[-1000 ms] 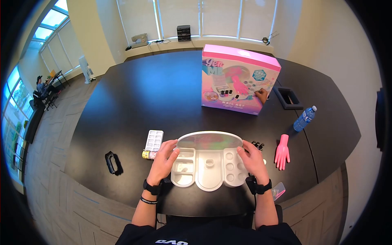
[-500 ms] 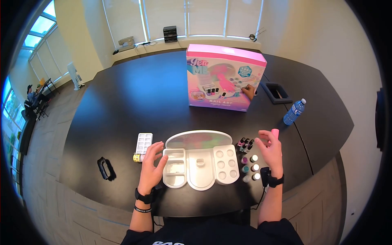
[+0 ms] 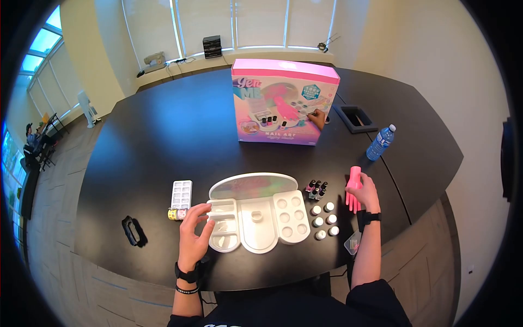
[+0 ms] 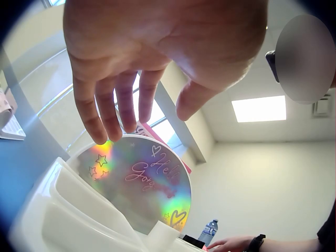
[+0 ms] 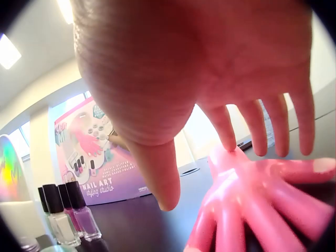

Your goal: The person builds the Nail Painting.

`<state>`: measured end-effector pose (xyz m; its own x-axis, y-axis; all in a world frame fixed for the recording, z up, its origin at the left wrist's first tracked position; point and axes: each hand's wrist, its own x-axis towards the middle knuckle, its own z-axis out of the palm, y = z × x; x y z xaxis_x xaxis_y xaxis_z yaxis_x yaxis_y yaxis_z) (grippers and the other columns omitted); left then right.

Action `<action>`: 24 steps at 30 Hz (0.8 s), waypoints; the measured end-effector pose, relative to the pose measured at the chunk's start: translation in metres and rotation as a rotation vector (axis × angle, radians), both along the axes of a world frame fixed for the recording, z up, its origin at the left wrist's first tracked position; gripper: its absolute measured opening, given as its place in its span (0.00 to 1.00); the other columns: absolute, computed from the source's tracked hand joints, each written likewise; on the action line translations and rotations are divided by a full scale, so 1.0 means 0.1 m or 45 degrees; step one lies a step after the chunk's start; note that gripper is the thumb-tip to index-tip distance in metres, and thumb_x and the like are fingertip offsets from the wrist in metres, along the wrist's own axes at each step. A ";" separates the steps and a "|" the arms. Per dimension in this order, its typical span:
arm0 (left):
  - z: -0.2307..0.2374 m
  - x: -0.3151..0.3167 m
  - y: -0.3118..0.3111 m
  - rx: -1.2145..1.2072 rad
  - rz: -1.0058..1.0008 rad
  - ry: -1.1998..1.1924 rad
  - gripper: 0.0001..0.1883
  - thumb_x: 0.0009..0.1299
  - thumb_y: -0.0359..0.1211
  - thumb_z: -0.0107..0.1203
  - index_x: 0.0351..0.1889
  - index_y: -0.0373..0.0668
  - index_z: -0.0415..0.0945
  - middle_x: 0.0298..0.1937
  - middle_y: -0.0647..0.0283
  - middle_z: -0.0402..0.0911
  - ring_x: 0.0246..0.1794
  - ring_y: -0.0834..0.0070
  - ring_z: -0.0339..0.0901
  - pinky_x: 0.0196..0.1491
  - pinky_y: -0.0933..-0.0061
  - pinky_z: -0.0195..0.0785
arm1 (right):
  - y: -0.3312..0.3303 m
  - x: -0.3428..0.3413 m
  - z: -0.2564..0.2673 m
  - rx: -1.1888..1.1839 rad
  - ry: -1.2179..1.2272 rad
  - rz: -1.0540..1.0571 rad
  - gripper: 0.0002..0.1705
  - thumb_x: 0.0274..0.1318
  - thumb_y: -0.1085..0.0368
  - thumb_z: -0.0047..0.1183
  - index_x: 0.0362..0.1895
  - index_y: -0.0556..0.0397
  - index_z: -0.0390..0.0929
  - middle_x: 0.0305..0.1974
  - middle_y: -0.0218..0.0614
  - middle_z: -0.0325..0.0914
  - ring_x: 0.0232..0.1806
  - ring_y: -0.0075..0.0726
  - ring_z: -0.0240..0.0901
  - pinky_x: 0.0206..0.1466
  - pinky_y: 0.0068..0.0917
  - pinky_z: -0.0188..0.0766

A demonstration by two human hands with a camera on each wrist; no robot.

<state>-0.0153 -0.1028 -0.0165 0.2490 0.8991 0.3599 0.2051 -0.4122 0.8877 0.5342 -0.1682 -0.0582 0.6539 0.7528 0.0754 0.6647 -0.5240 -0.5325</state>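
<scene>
The white compartment tray [image 3: 259, 240] stands at the table's near side, its shiny oval panel [image 3: 253, 186] upright behind it. My left hand [image 3: 193, 240] is beside the tray's left section, fingers spread and holding nothing; in the left wrist view the hand [image 4: 163, 42] hangs in front of the panel [image 4: 136, 184]. My right hand [image 3: 366, 195] is over the pink model hand [image 3: 353, 191], which lies palm or back up, I cannot tell which. In the right wrist view my fingers and thumb [image 5: 197, 152] are spread around the pink model's wrist end [image 5: 226, 163], without a visible grip.
Small white-lidded jars [image 3: 318, 222] and black-capped bottles [image 3: 317, 188] stand right of the tray. A clear case [image 3: 353, 243], water bottle [image 3: 381, 143], dark open box [image 3: 355, 119], large pink box [image 3: 283, 103], white mold [image 3: 181, 194], tape rolls [image 3: 177, 214] and black strap [image 3: 131, 230] surround it.
Both hands have left the panel's sides. My right hand has moved right to the pink model hand, and my left has drawn slightly away from the tray. The head view has shifted right.
</scene>
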 end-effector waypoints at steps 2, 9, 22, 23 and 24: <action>-0.01 0.00 -0.01 0.000 -0.001 0.005 0.21 0.75 0.22 0.62 0.66 0.36 0.82 0.67 0.52 0.83 0.66 0.62 0.83 0.66 0.60 0.81 | 0.02 0.00 -0.05 -0.044 0.006 -0.015 0.57 0.45 0.51 0.83 0.79 0.52 0.71 0.72 0.48 0.76 0.72 0.59 0.77 0.74 0.48 0.76; 0.00 0.00 -0.05 -0.002 -0.002 0.039 0.19 0.75 0.23 0.63 0.64 0.37 0.83 0.63 0.52 0.85 0.64 0.60 0.84 0.65 0.61 0.80 | 0.06 -0.13 0.03 -0.174 -0.003 -0.066 0.64 0.39 0.57 0.86 0.82 0.48 0.66 0.69 0.49 0.78 0.69 0.60 0.78 0.70 0.50 0.78; 0.05 0.06 -0.08 0.074 -0.027 0.106 0.16 0.76 0.25 0.65 0.61 0.36 0.84 0.59 0.51 0.87 0.60 0.56 0.86 0.61 0.60 0.80 | 0.04 -0.24 0.18 -0.137 -0.052 -0.130 0.62 0.39 0.64 0.82 0.82 0.45 0.64 0.67 0.50 0.79 0.68 0.63 0.79 0.69 0.52 0.79; 0.05 0.06 -0.08 0.073 -0.033 0.118 0.16 0.76 0.25 0.65 0.61 0.36 0.84 0.59 0.51 0.87 0.60 0.56 0.86 0.61 0.61 0.80 | 0.02 -0.25 0.21 -0.088 -0.063 -0.138 0.62 0.39 0.64 0.82 0.82 0.45 0.64 0.67 0.50 0.79 0.68 0.63 0.79 0.69 0.52 0.79; 0.04 0.06 -0.08 0.073 -0.037 0.130 0.16 0.76 0.25 0.65 0.61 0.36 0.84 0.59 0.51 0.88 0.60 0.56 0.86 0.61 0.61 0.80 | 0.00 -0.27 0.26 -0.086 -0.063 -0.140 0.62 0.39 0.64 0.82 0.82 0.45 0.64 0.67 0.50 0.79 0.68 0.63 0.79 0.69 0.52 0.79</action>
<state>-0.0094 -0.1110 -0.0125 0.3124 0.8696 0.3822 0.2804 -0.4689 0.8376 0.5071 -0.1678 -0.0326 0.7292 0.6815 0.0614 0.6262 -0.6285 -0.4613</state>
